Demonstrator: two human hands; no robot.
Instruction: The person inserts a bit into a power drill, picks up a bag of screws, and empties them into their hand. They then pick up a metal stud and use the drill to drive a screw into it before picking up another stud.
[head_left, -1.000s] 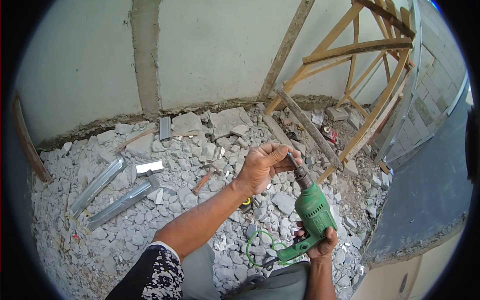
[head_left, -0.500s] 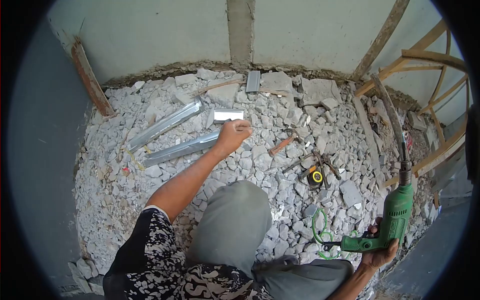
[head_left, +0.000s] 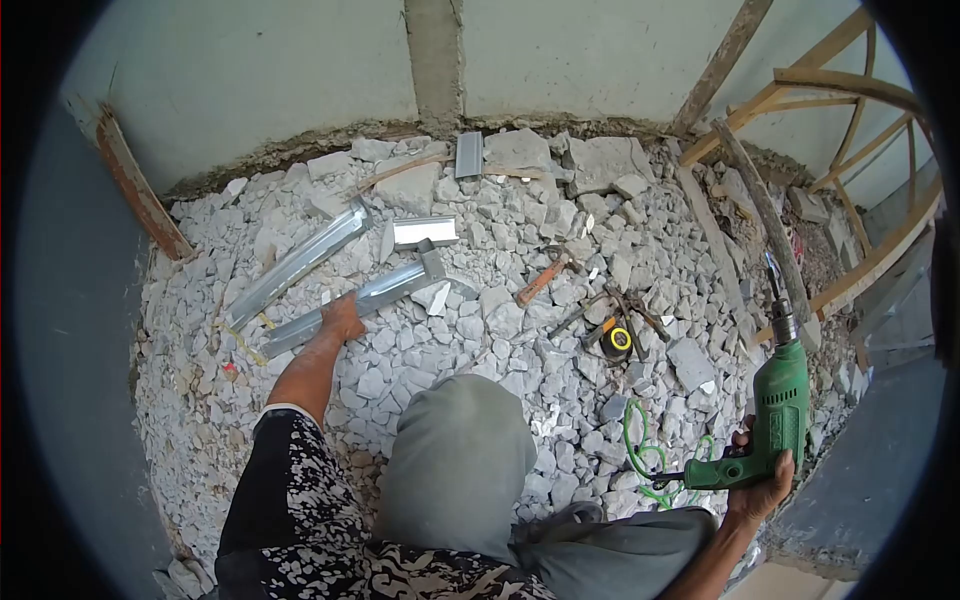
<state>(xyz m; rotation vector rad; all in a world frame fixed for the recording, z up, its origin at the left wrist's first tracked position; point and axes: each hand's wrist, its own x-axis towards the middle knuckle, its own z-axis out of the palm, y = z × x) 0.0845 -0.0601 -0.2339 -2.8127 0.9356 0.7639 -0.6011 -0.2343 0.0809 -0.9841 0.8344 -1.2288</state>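
My left hand [head_left: 342, 318] is closed around the near edge of a galvanized metal channel [head_left: 392, 284] lying on the rubble. A short bracket-like piece stands at the channel's far end. A second metal channel [head_left: 300, 265] lies alongside, farther off, and a short shiny metal offcut [head_left: 424, 232] rests just beyond. My right hand [head_left: 762, 482] holds a green power drill [head_left: 781, 400] at the right, with its bit pointing away from me. The hand's underside grip is partly hidden by the drill body.
Broken concrete rubble [head_left: 400, 370] covers the ground. A hammer [head_left: 543, 280], a tape measure [head_left: 617, 342] and other hand tools lie in the middle. A green cord [head_left: 632, 440] coils near the drill. Wooden framing [head_left: 850, 100] leans at the right; a grey metal piece [head_left: 469, 155] lies near the wall.
My left hand has moved back toward the left, from beside the channel's far end to its nearer part. The drill stays in my right hand. The view has shifted slightly right.
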